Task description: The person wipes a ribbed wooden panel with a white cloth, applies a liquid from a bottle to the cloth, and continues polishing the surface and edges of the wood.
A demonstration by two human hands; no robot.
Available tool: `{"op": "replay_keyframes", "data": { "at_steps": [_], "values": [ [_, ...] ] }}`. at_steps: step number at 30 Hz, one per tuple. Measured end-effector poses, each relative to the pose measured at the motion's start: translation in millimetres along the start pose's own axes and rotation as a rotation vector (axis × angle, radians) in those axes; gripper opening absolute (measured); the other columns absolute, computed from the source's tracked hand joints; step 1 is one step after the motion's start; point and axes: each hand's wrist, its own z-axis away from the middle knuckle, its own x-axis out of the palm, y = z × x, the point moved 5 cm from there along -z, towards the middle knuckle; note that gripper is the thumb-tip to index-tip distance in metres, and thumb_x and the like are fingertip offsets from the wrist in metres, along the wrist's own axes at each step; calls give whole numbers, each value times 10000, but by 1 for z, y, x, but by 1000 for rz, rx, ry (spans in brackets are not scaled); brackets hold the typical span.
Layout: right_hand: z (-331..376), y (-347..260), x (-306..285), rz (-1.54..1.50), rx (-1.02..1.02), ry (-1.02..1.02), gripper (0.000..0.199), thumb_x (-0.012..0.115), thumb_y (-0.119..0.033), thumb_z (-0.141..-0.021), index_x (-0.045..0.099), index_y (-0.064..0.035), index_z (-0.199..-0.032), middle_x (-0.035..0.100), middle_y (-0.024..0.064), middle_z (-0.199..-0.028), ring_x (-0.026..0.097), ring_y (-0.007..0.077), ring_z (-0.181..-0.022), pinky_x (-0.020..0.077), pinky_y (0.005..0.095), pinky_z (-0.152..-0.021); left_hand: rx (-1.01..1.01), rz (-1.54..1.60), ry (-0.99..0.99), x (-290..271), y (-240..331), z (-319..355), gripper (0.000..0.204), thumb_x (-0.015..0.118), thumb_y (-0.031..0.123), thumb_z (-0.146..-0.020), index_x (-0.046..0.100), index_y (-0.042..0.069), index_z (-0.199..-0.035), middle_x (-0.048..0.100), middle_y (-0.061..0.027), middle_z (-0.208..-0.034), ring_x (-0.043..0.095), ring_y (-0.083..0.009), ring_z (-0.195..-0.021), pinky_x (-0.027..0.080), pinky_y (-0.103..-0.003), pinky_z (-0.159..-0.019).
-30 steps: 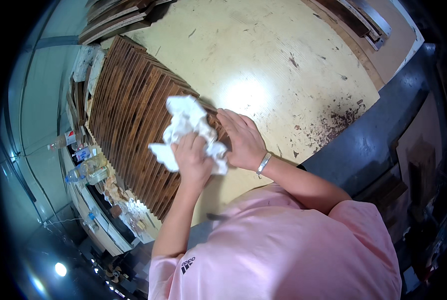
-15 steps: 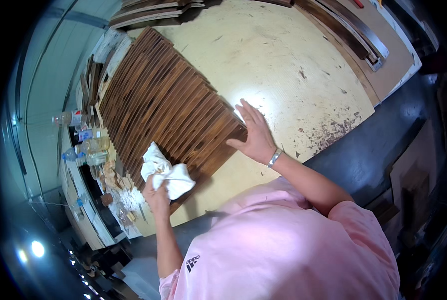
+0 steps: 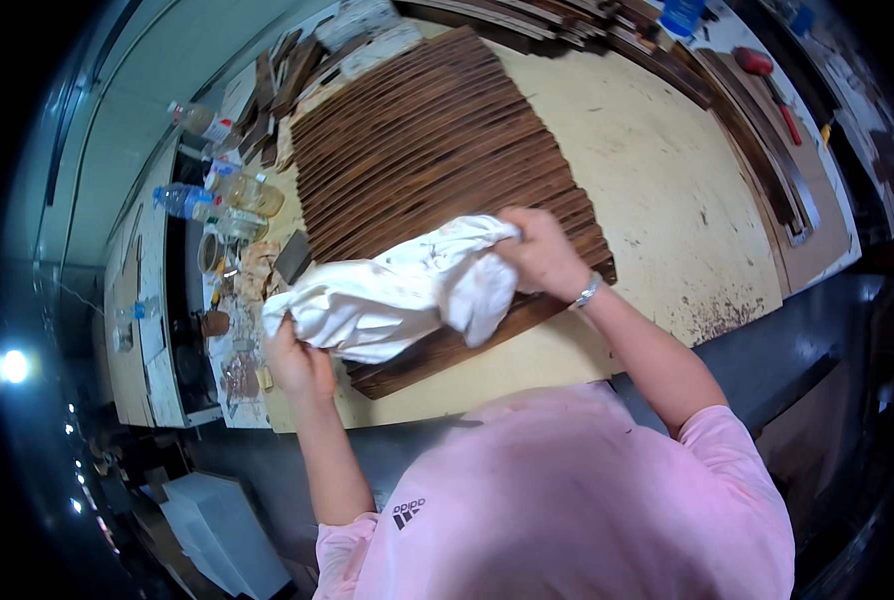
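A white cloth (image 3: 387,295) is stretched between my two hands above the near part of a row of dark brown wooden strips (image 3: 437,140). My left hand (image 3: 299,365) is closed on the cloth's left end. At the other end, my right hand (image 3: 545,255) grips it with the fingers partly behind the fabric. Lying side by side, the strips form a broad ribbed panel on the pale yellow tabletop (image 3: 657,190). The cloth hides some of the nearer strips.
Several plastic bottles (image 3: 242,192) and a dark grey block (image 3: 293,257) are at the left. Wood offcuts (image 3: 285,85) lie at the far left. Curved wooden pieces (image 3: 752,140) and a red-headed tool (image 3: 754,62) rest at the right. More dark strips (image 3: 497,22) are stacked at the back.
My right hand has left the strips' right edge and taken hold of the cloth. The bunched cloth is now spread out between both hands. The view has shifted.
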Motion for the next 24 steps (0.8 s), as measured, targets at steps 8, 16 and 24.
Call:
{"op": "replay_keyframes", "data": {
  "at_steps": [8,16,24],
  "values": [
    [-37,-17,10,732,-90,250,301,716,-100,-740,648,-35,-1026,627,135,-1060,585,280,-964,469,400,-843,-93,309,270,-121,-4,-19,278,481,91,-968,583,-75,-1167,624,-195,-1213,610,-331,-1135,486,-475,-1019],
    [-45,-71,239,643,-166,-523,543,785,-358,-783,644,-9,-1174,689,149,-960,649,339,-893,502,417,-829,27,158,-33,-76,19,-50,202,533,-50,-884,622,-71,-1064,666,-138,-1060,652,-231,-964,526,-372,-874],
    [-77,-53,236,-751,645,-593,249,595,-212,-996,674,23,-1018,709,65,-945,651,104,-816,549,275,-742,428,-563,18,-97,66,-65,542,668,-106,-745,581,-58,-1278,663,-148,-1161,616,-220,-1105,460,-352,-1007]
  ]
}}
